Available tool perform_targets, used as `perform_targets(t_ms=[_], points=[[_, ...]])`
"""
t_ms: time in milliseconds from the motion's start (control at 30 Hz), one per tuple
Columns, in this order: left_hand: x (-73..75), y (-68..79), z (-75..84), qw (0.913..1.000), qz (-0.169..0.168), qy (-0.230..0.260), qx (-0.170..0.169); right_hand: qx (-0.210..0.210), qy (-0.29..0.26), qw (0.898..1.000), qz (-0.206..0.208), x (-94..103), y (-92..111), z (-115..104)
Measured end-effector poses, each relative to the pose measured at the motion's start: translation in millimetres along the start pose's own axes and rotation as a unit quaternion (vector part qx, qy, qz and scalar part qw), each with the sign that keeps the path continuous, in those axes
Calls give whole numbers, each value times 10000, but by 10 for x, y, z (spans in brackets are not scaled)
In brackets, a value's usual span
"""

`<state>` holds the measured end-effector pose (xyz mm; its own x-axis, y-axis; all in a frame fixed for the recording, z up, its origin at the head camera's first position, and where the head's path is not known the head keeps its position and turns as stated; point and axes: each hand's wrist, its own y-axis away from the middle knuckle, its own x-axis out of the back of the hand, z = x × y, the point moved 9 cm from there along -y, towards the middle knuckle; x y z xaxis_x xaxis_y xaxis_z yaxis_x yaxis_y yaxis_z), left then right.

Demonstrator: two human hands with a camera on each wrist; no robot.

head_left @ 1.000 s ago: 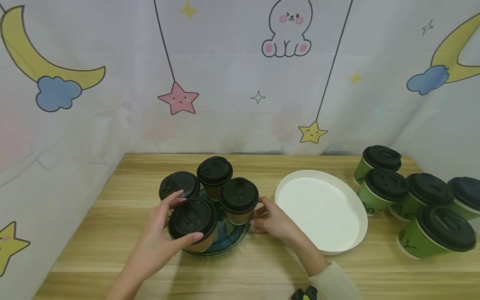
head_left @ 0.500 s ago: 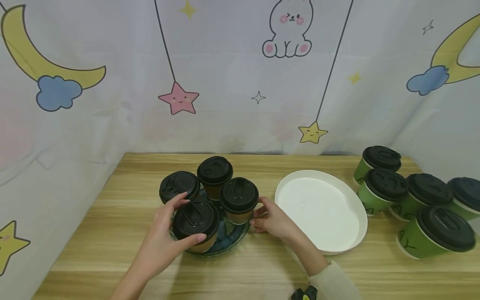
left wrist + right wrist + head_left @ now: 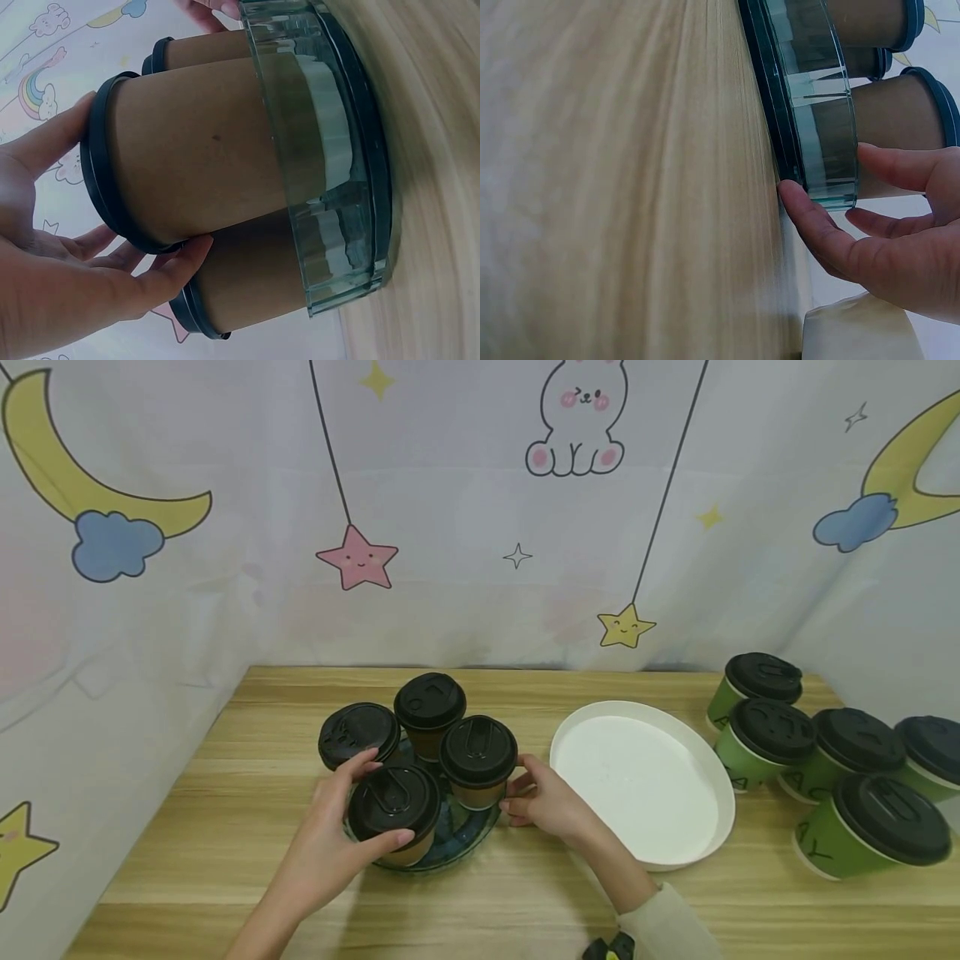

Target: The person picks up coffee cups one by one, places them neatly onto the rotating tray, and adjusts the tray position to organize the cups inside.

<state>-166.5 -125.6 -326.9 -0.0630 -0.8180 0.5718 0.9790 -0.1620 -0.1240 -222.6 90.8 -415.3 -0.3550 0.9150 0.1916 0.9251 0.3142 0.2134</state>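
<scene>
Cup [image 3: 395, 806] shifted slightly rightward, left hand [image 3: 330, 835] gripping

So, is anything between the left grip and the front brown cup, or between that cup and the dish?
No, nothing visible: the left grip holds the cup at its lid, and the cup's lower part is inside the dish.

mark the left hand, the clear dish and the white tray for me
Left hand [image 3: 327, 839]: head view, middle of the hand.
Clear dish [image 3: 829, 146]: right wrist view, side wall.
White tray [image 3: 641, 785]: head view, bare floor.
</scene>
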Motion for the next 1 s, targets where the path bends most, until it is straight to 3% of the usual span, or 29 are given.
perform_targets(t_ms=[1000], points=[[41,26,20,9992,148,-159,-344,45,77,9999,86,0,21,-26]])
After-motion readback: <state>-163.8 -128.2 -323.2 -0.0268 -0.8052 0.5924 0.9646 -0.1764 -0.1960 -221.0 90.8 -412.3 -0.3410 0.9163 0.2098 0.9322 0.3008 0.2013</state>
